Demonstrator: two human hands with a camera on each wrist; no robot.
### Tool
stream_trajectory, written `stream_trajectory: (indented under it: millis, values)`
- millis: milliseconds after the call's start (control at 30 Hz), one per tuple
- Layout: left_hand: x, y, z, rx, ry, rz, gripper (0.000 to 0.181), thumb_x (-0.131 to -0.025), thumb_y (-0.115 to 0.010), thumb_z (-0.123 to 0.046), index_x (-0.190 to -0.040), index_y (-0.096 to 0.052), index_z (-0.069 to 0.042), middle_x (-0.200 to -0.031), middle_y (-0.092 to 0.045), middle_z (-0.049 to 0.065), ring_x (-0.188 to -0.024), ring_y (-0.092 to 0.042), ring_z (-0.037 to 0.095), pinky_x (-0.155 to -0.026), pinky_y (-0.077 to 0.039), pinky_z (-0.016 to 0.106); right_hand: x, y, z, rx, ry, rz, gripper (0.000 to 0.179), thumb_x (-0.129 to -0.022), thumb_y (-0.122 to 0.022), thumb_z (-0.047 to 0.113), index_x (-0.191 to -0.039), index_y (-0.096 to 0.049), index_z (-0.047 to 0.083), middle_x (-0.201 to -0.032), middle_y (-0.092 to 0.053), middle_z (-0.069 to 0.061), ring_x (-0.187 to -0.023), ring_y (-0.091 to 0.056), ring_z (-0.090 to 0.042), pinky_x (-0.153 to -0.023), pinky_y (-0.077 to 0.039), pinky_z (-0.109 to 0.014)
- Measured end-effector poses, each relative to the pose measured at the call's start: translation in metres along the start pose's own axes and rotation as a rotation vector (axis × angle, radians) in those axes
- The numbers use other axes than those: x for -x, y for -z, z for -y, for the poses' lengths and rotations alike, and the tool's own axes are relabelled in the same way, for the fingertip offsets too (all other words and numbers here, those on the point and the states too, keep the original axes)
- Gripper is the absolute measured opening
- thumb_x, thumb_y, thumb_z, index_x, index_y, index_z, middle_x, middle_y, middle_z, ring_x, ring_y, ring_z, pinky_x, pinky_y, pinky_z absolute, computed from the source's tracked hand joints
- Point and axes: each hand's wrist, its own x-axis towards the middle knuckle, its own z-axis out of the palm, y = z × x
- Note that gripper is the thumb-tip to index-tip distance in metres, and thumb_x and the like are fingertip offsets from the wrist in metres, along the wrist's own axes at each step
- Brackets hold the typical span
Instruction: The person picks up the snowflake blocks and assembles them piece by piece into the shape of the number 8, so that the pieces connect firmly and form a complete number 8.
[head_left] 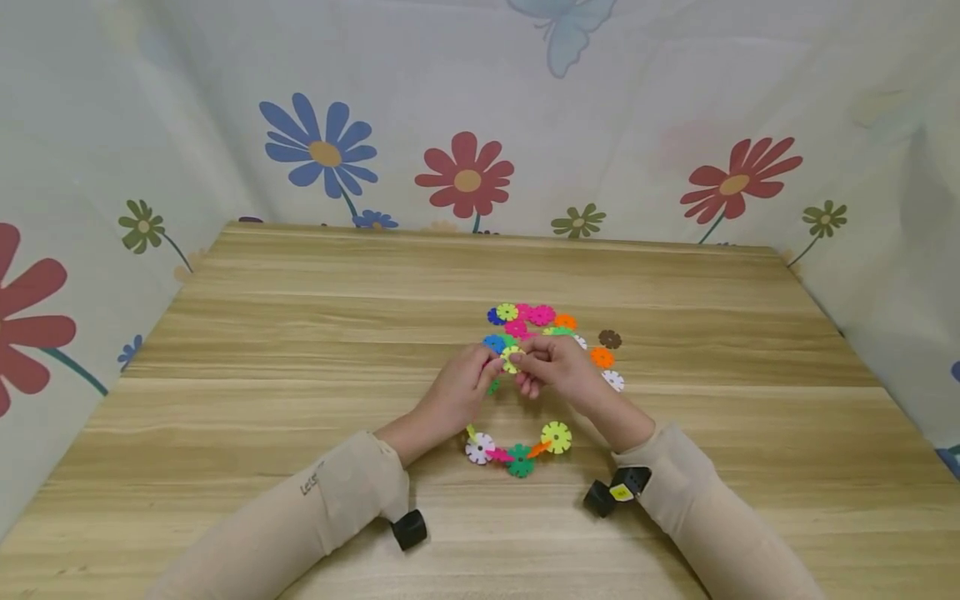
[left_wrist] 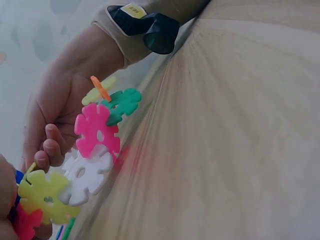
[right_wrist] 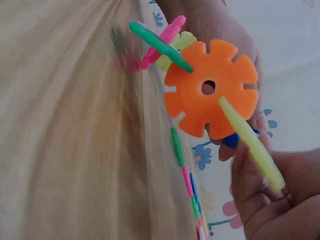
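We see the right hand [head_left: 564,371] pinching a yellow snowflake disc [head_left: 511,367] just beside the left hand [head_left: 459,385], whose curled fingers grip one end of the snowflake-disc chain [head_left: 520,462], its free end bending round nearer the right hand

Notched coloured discs [head_left: 542,315] lie on the wood-grain tabletop [head_left: 300,333], a brown disc [head_left: 610,339] just beyond an orange disc [head_left: 602,358].
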Motion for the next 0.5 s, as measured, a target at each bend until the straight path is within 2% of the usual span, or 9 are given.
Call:
stream_trajectory:
  millis: [133, 267, 367, 467, 500]
  values:
    - [0.0, 0.0, 0.0, 0.0, -0.001, -0.005, 0.024, -0.103, -0.044, -0.019, -0.095, -0.059, -0.001, -0.085, -0.053, 0.007, -0.08, -0.047, 0.019, -0.072, -0.043, 0.029, -0.001, 0.0, 0.002, 0.041, -0.001, 0.003, 0.022, -0.098, -0.054, 0.009, -0.102, -0.06, -0.012, -0.069, -0.065, -0.008, -0.053, -0.059, -0.007, -0.054, -0.054, -0.022]
    - [-0.001, 0.002, 0.002, 0.135, 0.081, 0.007, 0.024, -0.103, -0.045, -0.026, -0.106, -0.057, -0.005, -0.086, -0.056, 0.007, -0.073, -0.049, 0.017, -0.065, -0.044, 0.027, -0.002, 0.0, 0.007, 0.102, 0.03, -0.01, 0.02, -0.098, -0.054, 0.01, -0.097, -0.06, -0.008, -0.074, -0.066, -0.02, -0.055, -0.059, -0.011, -0.055, -0.055, -0.024]
    - [-0.003, 0.005, 0.003, 0.23, 0.142, 0.019, 0.029, -0.102, -0.047, -0.031, -0.117, -0.055, -0.008, -0.084, -0.061, 0.011, -0.065, -0.053, 0.019, -0.06, -0.046, 0.027, -0.004, 0.0, 0.007, 0.124, 0.054, -0.019, 0.018, -0.097, -0.055, 0.01, -0.103, -0.056, -0.008, -0.079, -0.066, -0.026, -0.056, -0.061, -0.012, -0.056, -0.056, -0.026]
    - [-0.004, 0.01, 0.004, 0.245, 0.154, 0.016, 0.032, -0.1, -0.05, -0.034, -0.12, -0.055, -0.009, -0.084, -0.065, 0.012, -0.065, -0.058, 0.019, -0.062, -0.049, 0.029, -0.006, 0.0, 0.006, 0.122, 0.059, -0.037, 0.02, -0.097, -0.056, 0.009, -0.109, -0.053, -0.007, -0.081, -0.066, -0.029, -0.058, -0.062, -0.014, -0.057, -0.056, -0.026]
    - [-0.005, 0.011, 0.004, 0.234, 0.148, 0.008, 0.032, -0.099, -0.051, -0.034, -0.119, -0.056, -0.009, -0.087, -0.066, 0.011, -0.07, -0.059, 0.019, -0.066, -0.05, 0.029, -0.006, 0.001, 0.006, 0.12, 0.056, -0.042, 0.021, -0.096, -0.056, 0.008, -0.111, -0.052, -0.007, -0.082, -0.066, -0.03, -0.058, -0.062, -0.015, -0.057, -0.056, -0.026]
